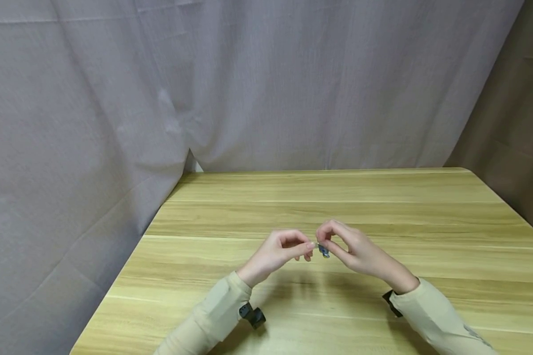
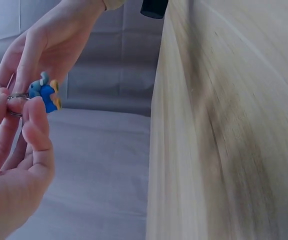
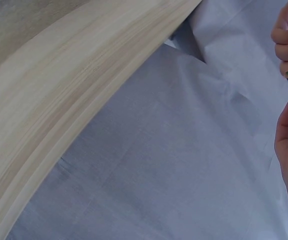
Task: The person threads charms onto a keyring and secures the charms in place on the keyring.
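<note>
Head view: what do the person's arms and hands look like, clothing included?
The left sleeve and right sleeve are long and beige; the right bears an unreadable dark marking. Each carries a black device. Left hand and right hand are bare.

hands (image 1: 275, 254) (image 1: 360, 249): 2 | figurine keychain (image 2: 47, 96): 1 | sleeves (image 1: 217, 310) (image 1: 439, 315): 2 | wrist cameras (image 1: 252, 315) (image 1: 392, 303): 2 | table (image 1: 337, 190): 1

On my head feed I see a pale yellowish wood-grain table (image 1: 182, 261), its streaks running in bands from side to side, its far edge nearly straight and its far right corner rounded, with soft dark shadows (image 1: 288, 291) lying across the nearer part of its top.
</note>
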Motion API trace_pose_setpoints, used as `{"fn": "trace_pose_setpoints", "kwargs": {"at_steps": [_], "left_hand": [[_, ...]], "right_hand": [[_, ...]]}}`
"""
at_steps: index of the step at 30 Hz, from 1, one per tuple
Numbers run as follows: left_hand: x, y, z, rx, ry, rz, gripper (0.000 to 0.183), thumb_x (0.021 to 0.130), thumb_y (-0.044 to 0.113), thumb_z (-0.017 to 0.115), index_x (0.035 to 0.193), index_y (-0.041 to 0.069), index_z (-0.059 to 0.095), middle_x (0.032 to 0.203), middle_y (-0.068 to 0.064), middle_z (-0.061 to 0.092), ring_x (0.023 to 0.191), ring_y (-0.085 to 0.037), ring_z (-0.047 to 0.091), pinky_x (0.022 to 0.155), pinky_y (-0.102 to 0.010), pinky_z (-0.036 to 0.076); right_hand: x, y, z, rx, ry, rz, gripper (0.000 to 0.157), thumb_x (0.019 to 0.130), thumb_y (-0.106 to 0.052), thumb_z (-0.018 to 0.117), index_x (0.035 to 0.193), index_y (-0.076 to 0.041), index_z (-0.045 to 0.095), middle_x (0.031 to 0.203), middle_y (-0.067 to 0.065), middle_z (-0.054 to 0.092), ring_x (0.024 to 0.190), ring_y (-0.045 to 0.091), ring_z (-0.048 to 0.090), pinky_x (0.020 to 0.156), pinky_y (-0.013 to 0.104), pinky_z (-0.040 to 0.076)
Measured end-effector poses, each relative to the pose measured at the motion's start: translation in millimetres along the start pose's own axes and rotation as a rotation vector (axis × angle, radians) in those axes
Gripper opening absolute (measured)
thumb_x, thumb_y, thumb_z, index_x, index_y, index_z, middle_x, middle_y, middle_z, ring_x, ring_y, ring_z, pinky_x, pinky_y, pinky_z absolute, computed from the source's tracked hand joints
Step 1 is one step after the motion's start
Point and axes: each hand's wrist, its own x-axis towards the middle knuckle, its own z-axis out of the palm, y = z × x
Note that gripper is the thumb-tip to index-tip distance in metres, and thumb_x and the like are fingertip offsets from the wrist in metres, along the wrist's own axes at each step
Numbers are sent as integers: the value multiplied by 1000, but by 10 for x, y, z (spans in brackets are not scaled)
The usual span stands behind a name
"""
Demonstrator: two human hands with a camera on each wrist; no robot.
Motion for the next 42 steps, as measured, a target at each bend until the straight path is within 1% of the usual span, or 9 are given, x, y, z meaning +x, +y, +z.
{"fn": "trace_pose_setpoints", "kwargs": {"at_steps": [9,14,17,21,26,28,34,39,42], "left_hand": [[2,-40,-46,-132,-45,17,27,97,11,57,109,-12,57,86,8,69,83,-8,64,76,-21,48],[1,-14,-42,-144,-16,-3,26,95,16,60,108,-7,61,86,6,71,83,-11,65,78,-25,49],[9,-2,-31,-125,2,-16,24,93,17,63,104,-4,64,85,3,73,82,-11,66,77,-25,49],[17,3,-20,-111,8,-8,23,93,15,63,101,-6,63,89,-10,74,82,-13,67,74,-23,50],[7,3,-22,-117,-16,9,22,95,12,61,104,-8,60,101,-26,71,86,-11,70,75,-25,52],[8,6,-24,-115,-29,16,22,95,11,59,104,-9,59,103,-29,70,86,-10,70,76,-26,53],[10,20,-16,-121,-56,27,20,94,7,57,101,-11,57,102,-34,67,83,-11,71,75,-27,54],[2,15,-9,-147,-59,17,17,93,3,56,99,-13,54,99,-34,68,81,-11,71,76,-27,55],[-9,23,-11,-163,-55,18,18,93,3,56,99,-14,54,100,-34,68,82,-11,71,77,-28,56]], "right_hand": [[11,2,-16,24,18,27,10,92,5,58,95,-4,54,91,0,59,84,6,56,78,17,48],[39,-5,-32,32,16,40,2,96,-3,54,96,-4,54,91,0,59,83,5,55,77,17,48],[53,-15,-33,18,13,31,3,96,-2,54,97,-5,54,92,0,59,84,5,55,77,17,47],[59,-20,-24,2,6,33,6,96,0,54,97,-7,55,94,0,60,86,5,55,78,16,47],[66,-22,-7,1,-6,26,19,89,11,59,97,-6,54,95,-1,60,86,6,55,78,17,47],[71,-26,-5,2,-13,26,18,90,9,59,96,-6,54,95,0,60,87,5,56,78,16,47],[92,-40,7,-17,-15,-15,19,88,11,60,96,-6,54,94,-1,59,86,6,56,78,16,48],[78,-49,19,-48,-37,-7,8,93,0,58,97,-5,54,91,1,59,86,6,57,79,15,48],[82,-56,16,-56,-47,6,17,89,7,60,97,-6,54,92,-1,59,86,5,57,78,14,48]]}}
